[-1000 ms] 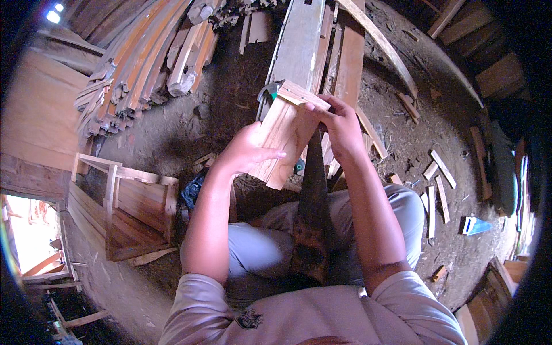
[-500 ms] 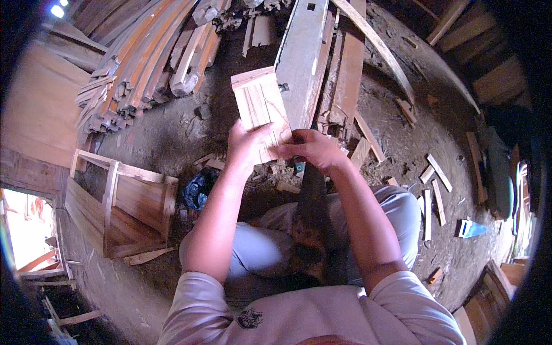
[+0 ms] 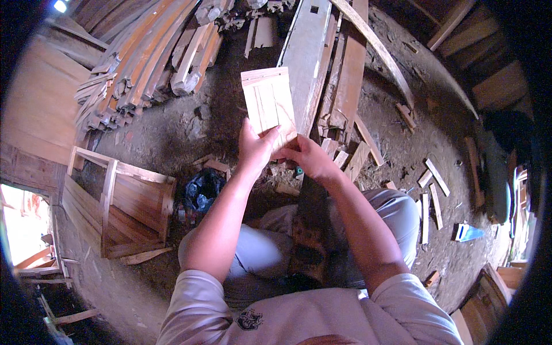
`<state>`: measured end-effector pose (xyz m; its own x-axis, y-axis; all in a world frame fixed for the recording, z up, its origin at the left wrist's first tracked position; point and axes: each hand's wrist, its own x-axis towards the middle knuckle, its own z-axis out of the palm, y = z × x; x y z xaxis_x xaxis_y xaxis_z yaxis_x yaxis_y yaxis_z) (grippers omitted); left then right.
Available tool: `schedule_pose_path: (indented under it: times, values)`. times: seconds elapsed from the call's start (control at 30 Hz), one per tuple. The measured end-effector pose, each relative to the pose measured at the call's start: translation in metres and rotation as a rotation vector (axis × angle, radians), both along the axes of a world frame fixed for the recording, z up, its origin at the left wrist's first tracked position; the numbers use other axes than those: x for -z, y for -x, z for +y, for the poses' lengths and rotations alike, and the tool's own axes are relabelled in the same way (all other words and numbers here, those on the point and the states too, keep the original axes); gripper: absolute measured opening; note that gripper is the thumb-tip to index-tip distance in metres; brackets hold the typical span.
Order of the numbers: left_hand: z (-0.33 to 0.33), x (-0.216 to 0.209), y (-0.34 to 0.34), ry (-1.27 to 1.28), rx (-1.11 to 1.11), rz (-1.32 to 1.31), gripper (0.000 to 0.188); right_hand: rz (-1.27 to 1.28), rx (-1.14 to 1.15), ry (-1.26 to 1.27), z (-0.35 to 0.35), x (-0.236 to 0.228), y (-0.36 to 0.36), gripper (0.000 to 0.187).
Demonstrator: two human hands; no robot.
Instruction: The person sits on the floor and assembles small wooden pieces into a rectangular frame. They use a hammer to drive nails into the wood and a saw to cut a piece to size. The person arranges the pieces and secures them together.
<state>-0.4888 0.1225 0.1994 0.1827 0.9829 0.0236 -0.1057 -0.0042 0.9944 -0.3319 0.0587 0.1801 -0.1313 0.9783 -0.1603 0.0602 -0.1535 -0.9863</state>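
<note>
A pale wooden panel (image 3: 267,103) is held up in front of me, its far end edged by a crosswise strip. Dark lines run lengthwise down its face. My left hand (image 3: 257,145) grips the near left side, thumb lying across the face. At the near right corner my right hand (image 3: 307,156) has its fingers closed on the same panel; some fingertips are hidden. Beyond the panel stretches a long grey plank bench (image 3: 305,63). A dark saw blade (image 3: 313,192) stands between my legs, its wooden handle low by my lap.
On the left sits a wooden frame box (image 3: 138,210), with a dark plastic bag (image 3: 204,190) beside it. Stacked timber (image 3: 138,63) fills the far left. Loose wood strips (image 3: 437,201) and a blue-bladed handsaw (image 3: 468,232) lie on the dirt floor to the right.
The panel has shifted slightly right and turned more upright, its face looking brighter. Both hands have moved with it and keep their hold.
</note>
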Motion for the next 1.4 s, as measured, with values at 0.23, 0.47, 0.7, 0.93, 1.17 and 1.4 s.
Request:
schedule_pose_path:
  times: [0.23, 0.47, 0.7, 0.93, 1.17, 1.4]
  values:
    - [0.003, -0.010, 0.005, -0.092, 0.058, 0.021, 0.049, 0.019, 0.065, -0.076, -0.003, -0.008, 0.008, 0.022]
    - [-0.001, -0.017, 0.004, -0.066, 0.056, 0.013, 0.050, 0.001, 0.069, -0.047, -0.007, -0.014, 0.010, 0.020]
    - [0.011, -0.008, 0.007, -0.071, 0.051, 0.092, 0.054, 0.078, 0.153, 0.038, -0.008, -0.008, 0.011, 0.020]
    - [0.036, 0.018, 0.021, -0.207, -0.151, 0.388, 0.031, 0.195, 0.402, 0.307, 0.024, 0.026, -0.017, 0.023]
    - [0.028, 0.017, 0.023, -0.231, -0.009, 0.410, 0.034, 0.546, 0.874, 0.238, 0.000, -0.031, -0.074, 0.013]
    - [0.042, 0.027, 0.038, -0.266, 0.020, 0.473, 0.034, -0.089, 0.989, 0.065, -0.137, -0.074, -0.251, 0.014]
